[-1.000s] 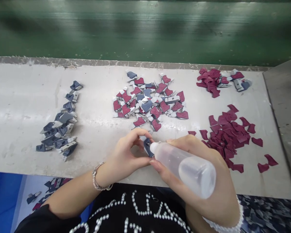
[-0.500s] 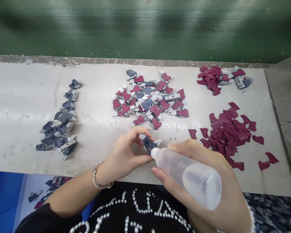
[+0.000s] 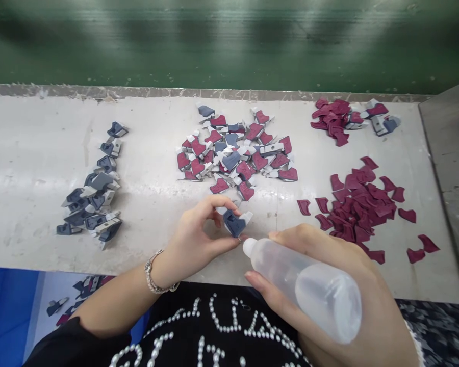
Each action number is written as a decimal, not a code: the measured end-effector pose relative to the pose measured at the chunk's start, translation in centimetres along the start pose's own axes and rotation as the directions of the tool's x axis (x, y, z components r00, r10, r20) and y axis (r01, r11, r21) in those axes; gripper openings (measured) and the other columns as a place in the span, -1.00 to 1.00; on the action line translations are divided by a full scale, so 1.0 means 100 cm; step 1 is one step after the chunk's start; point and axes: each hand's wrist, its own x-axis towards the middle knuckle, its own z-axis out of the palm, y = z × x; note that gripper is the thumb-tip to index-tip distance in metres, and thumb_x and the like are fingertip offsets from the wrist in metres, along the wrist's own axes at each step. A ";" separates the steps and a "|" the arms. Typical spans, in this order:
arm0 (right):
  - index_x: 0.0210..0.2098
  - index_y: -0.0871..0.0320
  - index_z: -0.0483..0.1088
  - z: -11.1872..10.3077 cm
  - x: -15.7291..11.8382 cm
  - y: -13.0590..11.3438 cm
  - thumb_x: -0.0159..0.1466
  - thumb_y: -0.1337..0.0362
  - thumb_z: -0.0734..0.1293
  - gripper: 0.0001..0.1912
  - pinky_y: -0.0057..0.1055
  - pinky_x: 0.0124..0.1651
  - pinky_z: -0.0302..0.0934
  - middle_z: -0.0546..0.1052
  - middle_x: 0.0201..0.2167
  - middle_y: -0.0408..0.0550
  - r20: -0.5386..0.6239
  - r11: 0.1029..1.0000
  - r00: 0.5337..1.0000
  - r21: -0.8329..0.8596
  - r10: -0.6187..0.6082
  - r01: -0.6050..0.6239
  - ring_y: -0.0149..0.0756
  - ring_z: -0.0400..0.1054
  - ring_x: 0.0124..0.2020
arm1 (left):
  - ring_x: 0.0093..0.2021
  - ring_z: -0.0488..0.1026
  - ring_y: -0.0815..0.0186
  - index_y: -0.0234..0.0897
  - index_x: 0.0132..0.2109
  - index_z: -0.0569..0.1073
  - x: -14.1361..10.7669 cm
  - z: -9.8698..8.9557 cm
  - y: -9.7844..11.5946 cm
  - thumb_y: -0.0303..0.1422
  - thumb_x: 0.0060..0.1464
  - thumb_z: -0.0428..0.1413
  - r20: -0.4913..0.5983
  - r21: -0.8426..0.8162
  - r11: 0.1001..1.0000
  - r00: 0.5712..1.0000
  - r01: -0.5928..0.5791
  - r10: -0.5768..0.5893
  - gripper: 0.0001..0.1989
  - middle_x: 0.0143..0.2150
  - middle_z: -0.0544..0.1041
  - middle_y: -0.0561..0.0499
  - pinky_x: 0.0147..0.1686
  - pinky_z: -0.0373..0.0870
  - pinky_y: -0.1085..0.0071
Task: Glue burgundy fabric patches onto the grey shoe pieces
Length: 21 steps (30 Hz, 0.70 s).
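Note:
My left hand (image 3: 197, 229) pinches a small navy piece with a white tab (image 3: 234, 224) between thumb and fingertips. My right hand (image 3: 371, 290) is wrapped around a translucent plastic squeeze bottle (image 3: 302, 288), and its nozzle tip sits just below and right of the piece, apart from it. Above my hands lies a mixed pile of maroon, navy and white pieces (image 3: 233, 153). Loose maroon cut pieces (image 3: 361, 204) lie to the right of the bottle.
A row of navy-and-white pieces (image 3: 94, 191) lies at the left of the pale grey worktop (image 3: 34, 153). A smaller maroon and navy heap (image 3: 336, 120) is at the back right. A green wall (image 3: 229, 46) rises behind, and a grey sloped panel (image 3: 449, 168) borders the right.
The bottle nozzle has drawn back from the piece, down and to the right. The piece has turned slightly in my left hand, showing more of its white tab.

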 end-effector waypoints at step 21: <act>-0.34 0.02 0.31 -0.002 0.007 0.000 0.24 0.21 0.44 -0.81 -0.49 -0.59 0.22 0.40 -0.56 -0.30 -0.095 0.999 0.995 0.044 0.030 -0.026 -0.47 0.31 -0.64 | -0.24 0.47 0.36 -0.16 -0.05 0.36 0.001 -0.001 0.000 -0.35 0.04 0.31 0.042 0.090 0.994 0.997 -0.063 0.059 -0.64 -0.15 0.50 0.04 -0.29 0.42 0.43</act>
